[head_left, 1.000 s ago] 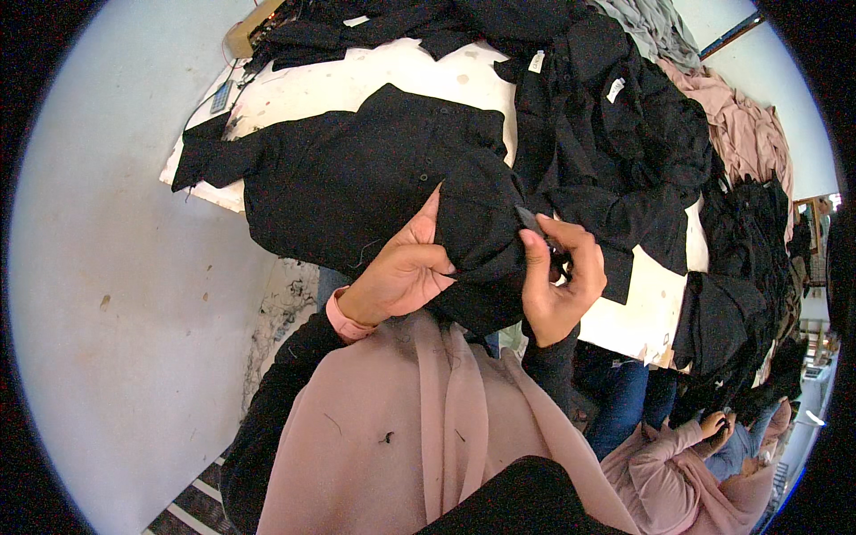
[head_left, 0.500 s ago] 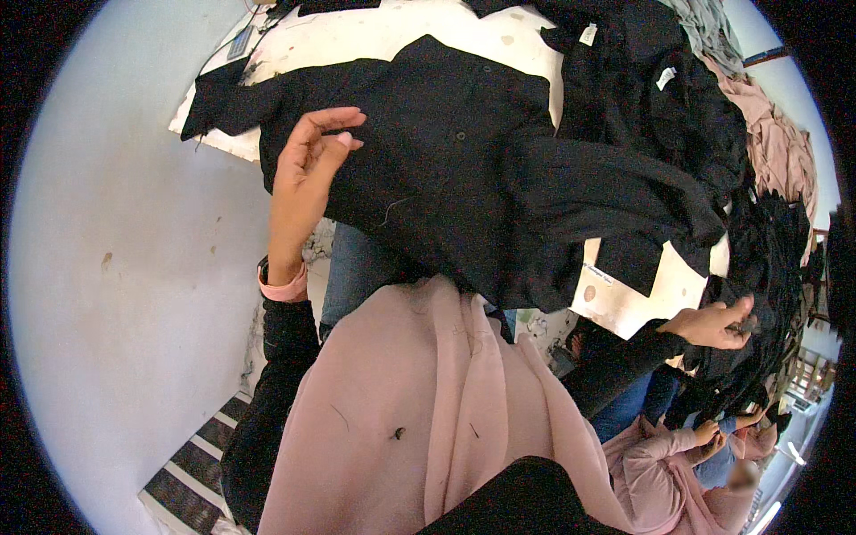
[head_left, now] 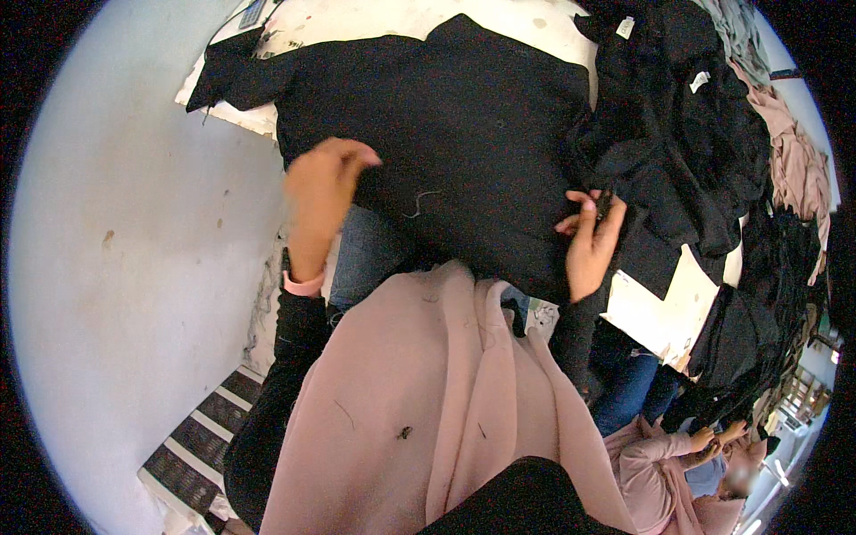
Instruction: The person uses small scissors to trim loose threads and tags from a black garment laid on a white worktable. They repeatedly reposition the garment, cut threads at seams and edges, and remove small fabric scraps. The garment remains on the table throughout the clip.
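A black garment (head_left: pixel 464 116) lies spread over the table and hangs down toward my lap, with a loose pale thread (head_left: pixel 421 203) on it. My left hand (head_left: pixel 323 196) is over its left edge, smeared by motion, its fingers bent toward the cloth. I cannot tell whether it grips the fabric. At the garment's right side my right hand (head_left: pixel 593 236) has its fingers curled, with a small dark thing between them that is too unclear to name. It could be a tool or a fold of cloth.
More black garments with white labels (head_left: pixel 700 82) heap on the right of the white table (head_left: pixel 655 312). Pink cloth (head_left: pixel 789 152) lies beyond them. A pale wall (head_left: pixel 134 178) stands close on my left. At lower right sits another person in pink (head_left: pixel 646 473).
My right hand has come in from the table's right edge to the garment's right side. My left hand has dropped slightly, its fingers turned downward. The garment's right part has shifted.
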`<control>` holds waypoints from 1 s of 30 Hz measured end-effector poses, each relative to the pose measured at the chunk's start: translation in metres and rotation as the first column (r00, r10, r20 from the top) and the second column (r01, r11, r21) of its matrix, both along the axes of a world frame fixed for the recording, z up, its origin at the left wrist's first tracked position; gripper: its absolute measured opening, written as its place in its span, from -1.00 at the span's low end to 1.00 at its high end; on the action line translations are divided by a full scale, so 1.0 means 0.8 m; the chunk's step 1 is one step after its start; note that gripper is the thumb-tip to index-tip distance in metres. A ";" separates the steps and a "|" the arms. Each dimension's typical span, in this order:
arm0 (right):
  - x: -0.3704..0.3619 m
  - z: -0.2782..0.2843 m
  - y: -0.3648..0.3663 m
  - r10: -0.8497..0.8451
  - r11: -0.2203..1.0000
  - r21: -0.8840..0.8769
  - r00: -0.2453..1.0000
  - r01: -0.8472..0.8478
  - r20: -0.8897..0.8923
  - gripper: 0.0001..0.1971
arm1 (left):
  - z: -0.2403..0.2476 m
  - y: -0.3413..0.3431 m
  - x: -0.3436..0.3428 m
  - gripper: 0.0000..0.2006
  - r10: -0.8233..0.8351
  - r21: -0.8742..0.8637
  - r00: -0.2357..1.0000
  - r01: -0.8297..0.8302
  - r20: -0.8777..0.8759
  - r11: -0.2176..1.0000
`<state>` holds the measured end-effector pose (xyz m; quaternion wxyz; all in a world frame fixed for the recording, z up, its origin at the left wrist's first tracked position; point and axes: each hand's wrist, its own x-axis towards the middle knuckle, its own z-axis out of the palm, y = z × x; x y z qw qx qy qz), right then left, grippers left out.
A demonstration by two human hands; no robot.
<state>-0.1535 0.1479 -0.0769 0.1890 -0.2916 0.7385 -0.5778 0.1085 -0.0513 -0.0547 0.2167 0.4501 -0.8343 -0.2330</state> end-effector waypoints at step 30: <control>0.030 0.016 -0.011 0.290 0.948 0.292 0.733 -0.129 -0.615 -0.81 | -0.028 0.027 -0.060 -0.86 -0.590 -0.379 0.805 0.528 -0.063 0.760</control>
